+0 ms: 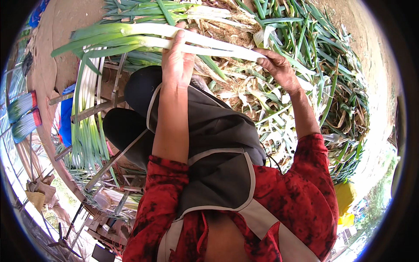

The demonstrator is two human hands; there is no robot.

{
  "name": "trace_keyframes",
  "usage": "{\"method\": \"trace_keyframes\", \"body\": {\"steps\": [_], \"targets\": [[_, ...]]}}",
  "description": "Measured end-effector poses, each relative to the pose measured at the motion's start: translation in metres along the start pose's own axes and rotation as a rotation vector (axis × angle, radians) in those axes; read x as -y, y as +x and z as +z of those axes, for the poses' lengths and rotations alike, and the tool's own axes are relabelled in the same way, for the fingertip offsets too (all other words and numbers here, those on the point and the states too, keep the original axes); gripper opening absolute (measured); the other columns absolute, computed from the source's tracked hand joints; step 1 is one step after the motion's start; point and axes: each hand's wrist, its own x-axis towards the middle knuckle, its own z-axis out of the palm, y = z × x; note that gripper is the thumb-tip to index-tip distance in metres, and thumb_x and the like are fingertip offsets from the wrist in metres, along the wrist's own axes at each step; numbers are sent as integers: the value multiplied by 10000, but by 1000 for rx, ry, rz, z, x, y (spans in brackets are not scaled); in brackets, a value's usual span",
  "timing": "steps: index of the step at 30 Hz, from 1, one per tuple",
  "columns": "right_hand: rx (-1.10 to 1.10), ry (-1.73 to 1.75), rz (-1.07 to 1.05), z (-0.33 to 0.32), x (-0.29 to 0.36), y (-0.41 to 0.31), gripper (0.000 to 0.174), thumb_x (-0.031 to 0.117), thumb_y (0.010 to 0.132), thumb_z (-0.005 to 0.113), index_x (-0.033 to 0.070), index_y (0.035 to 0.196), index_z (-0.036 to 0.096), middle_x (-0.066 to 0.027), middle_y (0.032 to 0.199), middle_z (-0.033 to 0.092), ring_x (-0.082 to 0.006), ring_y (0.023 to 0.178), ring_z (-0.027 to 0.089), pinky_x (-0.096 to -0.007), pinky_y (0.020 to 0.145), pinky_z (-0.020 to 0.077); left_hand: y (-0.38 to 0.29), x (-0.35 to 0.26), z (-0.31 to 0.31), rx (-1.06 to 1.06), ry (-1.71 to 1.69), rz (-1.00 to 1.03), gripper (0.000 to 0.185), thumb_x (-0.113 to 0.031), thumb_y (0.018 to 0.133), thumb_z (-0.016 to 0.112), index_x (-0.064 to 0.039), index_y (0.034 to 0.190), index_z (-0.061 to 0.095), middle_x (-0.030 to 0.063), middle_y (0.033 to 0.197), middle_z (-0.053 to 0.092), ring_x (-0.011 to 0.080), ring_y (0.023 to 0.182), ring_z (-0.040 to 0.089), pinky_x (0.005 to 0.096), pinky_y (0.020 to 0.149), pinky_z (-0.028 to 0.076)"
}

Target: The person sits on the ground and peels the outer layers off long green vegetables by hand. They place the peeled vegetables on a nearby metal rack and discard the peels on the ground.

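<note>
Two long green onions (209, 46) stretch across the upper middle, their leaves pointing left and their white ends meeting at the right. My left hand (178, 60) grips the white shafts from below, with the thumb over them. At the tapered white end, my right hand (276, 67) pinches the tips between thumb and fingers. Beneath my hands is a heap of peeled skins, roots and leaf scraps (242, 86). Untrimmed green onions (209, 13) with dry roots lie just beyond it.
At the left, clean green onions (86, 95) rest across a metal rack (114, 88). Tied bundles (24, 113) stand farther left. Cut green leaves (314, 49) pile up at the upper right. A dark apron (212, 131) covers my lap.
</note>
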Motion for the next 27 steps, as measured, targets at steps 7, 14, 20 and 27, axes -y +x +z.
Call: {"method": "trace_keyframes", "body": {"steps": [7, 14, 20, 27], "targets": [[-154, -37, -292, 14, -22, 4, 81, 15, 823, 628, 23, 879, 570, -56, 998, 647, -109, 899, 595, -249, 783, 483, 3, 4, -4, -100, 6, 34, 280, -170, 858, 617, -27, 1095, 575, 68, 1020, 586, 174, 949, 562, 330, 823, 487], [-369, -797, -677, 19, -8, -1, 145, 4, 775, 628, 51, 882, 542, -94, 995, 634, -254, 868, 613, -311, 699, 488, 5, 9, -7, -211, 24, 23, 258, -140, 850, 625, -15, 1067, 564, 120, 976, 595, 212, 896, 596, 304, 720, 536], [-415, 12, -344, 14, -23, -23, 54, 63, 890, 547, 49, 909, 498, -114, 1007, 621, -187, 920, 598, -308, 819, 498, 11, 14, -17, -203, -80, -35, 257, -153, 879, 582, -5, 1082, 527, 158, 1033, 577, 287, 963, 588, 327, 741, 545], [-488, 695, -61, -28, -10, -45, 73, 161, 957, 424, 103, 939, 463, -13, 714, 460, -154, 688, 512, -369, 788, 476, 5, 15, -15, -204, -64, -107, 229, -179, 907, 538, -19, 1069, 511, 156, 1071, 575, 294, 1009, 576, 342, 777, 523]]}}
